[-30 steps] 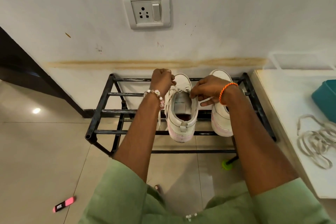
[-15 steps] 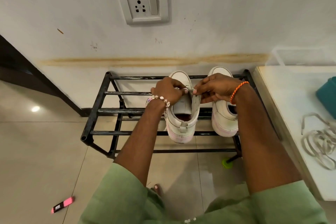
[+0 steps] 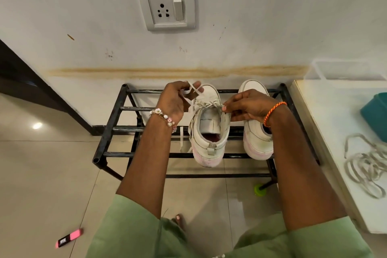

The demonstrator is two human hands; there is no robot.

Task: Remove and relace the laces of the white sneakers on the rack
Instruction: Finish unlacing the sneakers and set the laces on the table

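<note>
Though laced, sneaker (image 3: 209,132) toe wallward.

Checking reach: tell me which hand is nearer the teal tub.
Right. The right hand sits between the sneakers, closer to the teal tub; the left hand is farther left.

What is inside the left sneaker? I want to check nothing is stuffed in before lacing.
Inside the left sneaker only its grey tongue and a dark reddish insole patch at the heel show. The toe end is hidden under the tongue, so anything there cannot be seen.
</note>
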